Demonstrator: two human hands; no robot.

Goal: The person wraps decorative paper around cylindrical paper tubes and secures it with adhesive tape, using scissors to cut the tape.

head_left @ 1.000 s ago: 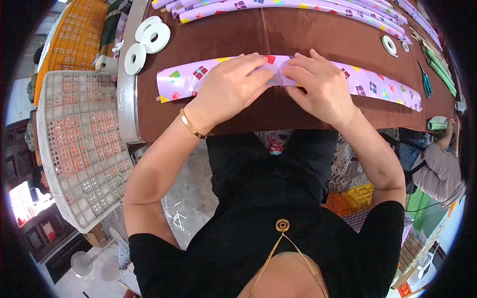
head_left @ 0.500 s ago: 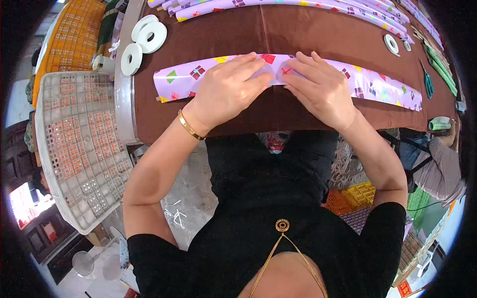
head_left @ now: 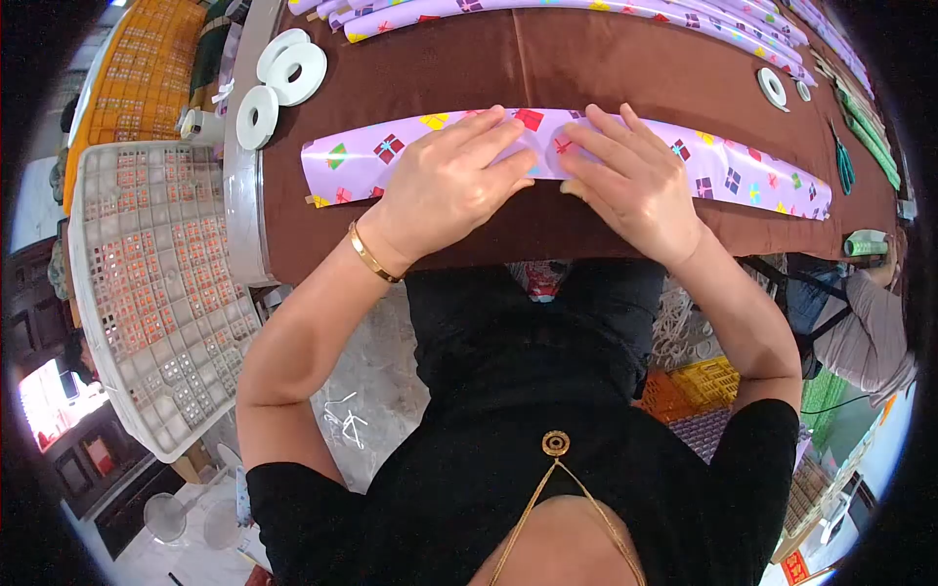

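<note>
A lilac roll of gift wrap printed with colourful presents lies crosswise on the brown-covered table in front of me. On its left-middle part rests my left hand, fingers stretched over the top and thumb tip by the near edge. My right hand lies over the right-middle part, its fingers spread and its thumb likewise at the near edge. A short gap separates the two hands, and printed paper shows between them. A small yellowish tab sticks out at the roll's left end.
Several lilac rolls lie along the far side. White tape rolls sit at the left, another tape roll at the right. Scissors and green rolls lie far right. A white crate stands left of the table.
The roll has shifted slightly toward me. Both thumbs have come out to its near edge, while the fingers stay stretched over the top.
</note>
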